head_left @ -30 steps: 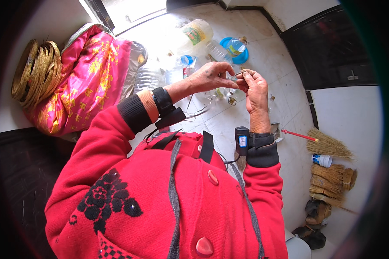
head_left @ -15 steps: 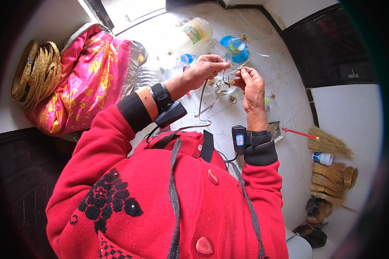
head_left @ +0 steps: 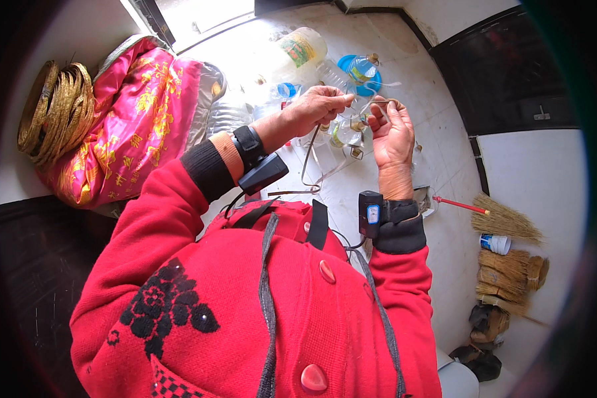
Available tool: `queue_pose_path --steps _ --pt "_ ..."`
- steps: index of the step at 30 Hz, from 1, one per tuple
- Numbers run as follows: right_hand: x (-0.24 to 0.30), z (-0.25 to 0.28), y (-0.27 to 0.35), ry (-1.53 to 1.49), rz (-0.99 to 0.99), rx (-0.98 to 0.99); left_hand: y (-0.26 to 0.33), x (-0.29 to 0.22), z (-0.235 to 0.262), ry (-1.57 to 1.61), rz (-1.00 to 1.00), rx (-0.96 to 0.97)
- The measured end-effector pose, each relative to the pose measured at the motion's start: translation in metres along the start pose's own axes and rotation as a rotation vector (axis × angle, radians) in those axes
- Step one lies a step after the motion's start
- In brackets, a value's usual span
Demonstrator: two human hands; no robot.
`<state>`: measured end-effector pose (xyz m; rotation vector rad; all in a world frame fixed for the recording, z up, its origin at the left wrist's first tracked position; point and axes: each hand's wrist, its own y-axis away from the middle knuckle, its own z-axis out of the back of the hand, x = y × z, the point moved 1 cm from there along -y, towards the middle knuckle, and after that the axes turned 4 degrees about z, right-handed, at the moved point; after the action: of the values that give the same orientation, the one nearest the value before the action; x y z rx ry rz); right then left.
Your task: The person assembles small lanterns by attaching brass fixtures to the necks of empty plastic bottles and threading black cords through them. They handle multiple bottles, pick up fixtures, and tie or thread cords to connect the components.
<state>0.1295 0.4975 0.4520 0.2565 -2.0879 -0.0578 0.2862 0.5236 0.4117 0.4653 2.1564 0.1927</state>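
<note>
Above the bottles, my left hand (head_left: pixel 317 109) is closed in a pinch on a thin flat strip (head_left: pixel 306 159). From below that hand, the strip hangs down, bends and trails off to the left in front of my body. My right hand (head_left: pixel 394 136) is close by on the right, its thumb and fingers closed on a light brown part of the strip (head_left: pixel 385 101). Whether both parts are one continuous length, I cannot tell. Under and beyond the hands are clear plastic bottles (head_left: pixel 347 134), some with small square pieces at their necks.
A large translucent jug (head_left: pixel 303 48) and a blue basin (head_left: pixel 373 87) stand farther out on the floor. At left, coiled braided bands (head_left: pixel 58 109) lie against a pink cloth bundle (head_left: pixel 139 126). Along the right wall are a straw broom (head_left: pixel 507 219) and straw bundles (head_left: pixel 501 272).
My right hand has shifted slightly right and turned, widening the gap from my left hand. The hanging strip has swung, and its trailing end lies differently. My left hand is almost unmoved.
</note>
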Motion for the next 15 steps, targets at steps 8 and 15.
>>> queue_pose_path --steps 8,15 --pt "0.011 0.047 -0.027 -0.303 -0.056 -0.068 -0.006 -0.004 0.015 0.104 -0.071 -0.066" --pt "0.031 0.064 -0.033 -0.28 0.035 -0.165 -0.007 -0.016 0.036 0.154 -0.044 -0.123"
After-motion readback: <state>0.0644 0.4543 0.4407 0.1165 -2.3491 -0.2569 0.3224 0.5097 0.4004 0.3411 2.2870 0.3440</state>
